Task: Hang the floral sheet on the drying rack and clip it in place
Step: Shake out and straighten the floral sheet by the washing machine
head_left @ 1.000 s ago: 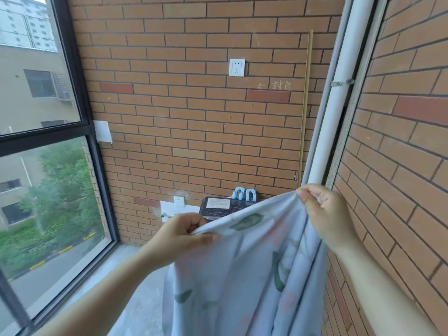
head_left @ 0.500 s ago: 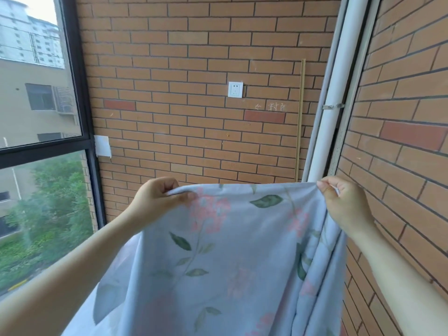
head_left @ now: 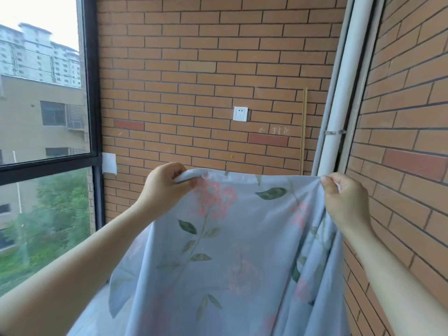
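The floral sheet (head_left: 232,251) is pale blue with pink blossoms and green leaves. It hangs spread out in front of me, its top edge stretched level between my hands. My left hand (head_left: 164,190) grips the top edge at the left, fingers curled over the hem. My right hand (head_left: 344,202) pinches the top edge at the right, where the cloth gathers into folds and drops downward. No drying rack or clip is in view.
A brick wall (head_left: 206,69) with a white socket (head_left: 240,113) faces me. Another brick wall (head_left: 407,117) stands close on the right, with a white pipe (head_left: 339,105) in the corner. A black-framed window (head_left: 89,93) fills the left side.
Both hands have lifted the sheet and drawn its top edge wider and taut. The view has tilted up, so the dark stand with blue clips below is out of sight.
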`<state>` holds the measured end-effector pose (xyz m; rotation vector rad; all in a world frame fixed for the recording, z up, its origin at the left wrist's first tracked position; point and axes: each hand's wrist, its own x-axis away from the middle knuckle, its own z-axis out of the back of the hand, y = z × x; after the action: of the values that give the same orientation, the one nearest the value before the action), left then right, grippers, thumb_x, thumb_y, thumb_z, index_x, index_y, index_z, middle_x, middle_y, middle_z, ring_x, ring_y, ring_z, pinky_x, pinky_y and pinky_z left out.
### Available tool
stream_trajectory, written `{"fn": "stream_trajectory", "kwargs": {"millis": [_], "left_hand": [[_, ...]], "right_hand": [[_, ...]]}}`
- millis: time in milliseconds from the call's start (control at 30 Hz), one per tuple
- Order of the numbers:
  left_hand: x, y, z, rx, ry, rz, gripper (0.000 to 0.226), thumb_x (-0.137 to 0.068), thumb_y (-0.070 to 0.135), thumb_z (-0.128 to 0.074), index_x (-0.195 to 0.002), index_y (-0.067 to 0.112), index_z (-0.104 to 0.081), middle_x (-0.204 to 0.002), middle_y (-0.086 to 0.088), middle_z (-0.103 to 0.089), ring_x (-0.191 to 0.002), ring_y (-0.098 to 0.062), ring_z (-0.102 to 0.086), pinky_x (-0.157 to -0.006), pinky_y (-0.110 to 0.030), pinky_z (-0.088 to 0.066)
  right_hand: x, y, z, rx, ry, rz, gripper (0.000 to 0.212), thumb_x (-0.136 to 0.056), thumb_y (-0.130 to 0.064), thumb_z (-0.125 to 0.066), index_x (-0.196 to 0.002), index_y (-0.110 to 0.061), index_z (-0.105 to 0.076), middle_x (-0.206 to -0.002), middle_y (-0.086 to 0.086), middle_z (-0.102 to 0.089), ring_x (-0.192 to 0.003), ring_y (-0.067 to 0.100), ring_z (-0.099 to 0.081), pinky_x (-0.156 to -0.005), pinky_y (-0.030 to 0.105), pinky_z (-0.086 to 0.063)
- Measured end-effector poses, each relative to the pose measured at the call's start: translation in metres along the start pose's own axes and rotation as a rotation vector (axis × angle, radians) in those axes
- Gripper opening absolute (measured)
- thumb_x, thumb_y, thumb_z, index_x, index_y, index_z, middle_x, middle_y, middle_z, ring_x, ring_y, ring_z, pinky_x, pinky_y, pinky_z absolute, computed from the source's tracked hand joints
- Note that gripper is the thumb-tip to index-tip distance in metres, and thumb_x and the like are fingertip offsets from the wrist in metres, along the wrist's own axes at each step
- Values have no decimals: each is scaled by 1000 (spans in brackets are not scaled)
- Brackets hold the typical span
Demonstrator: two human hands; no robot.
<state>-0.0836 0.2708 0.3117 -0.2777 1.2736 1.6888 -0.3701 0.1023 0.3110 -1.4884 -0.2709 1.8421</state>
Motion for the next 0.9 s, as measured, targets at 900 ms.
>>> {"fn": "stream_trajectory", "kwargs": {"millis": [900], "left_hand": [[78,6,-91,55,-626,-66,4,-77,26,-76,-78,22,-77,-79,3,-73,-76,-8,-64,-67,-19,-47]], "right_hand": [[155,28,-55,-549,-591,-333,29,-90,-12,-65,-116,-24,-66,-110,-16,-72,-105,-8,-62,-86,7,-45]]}}
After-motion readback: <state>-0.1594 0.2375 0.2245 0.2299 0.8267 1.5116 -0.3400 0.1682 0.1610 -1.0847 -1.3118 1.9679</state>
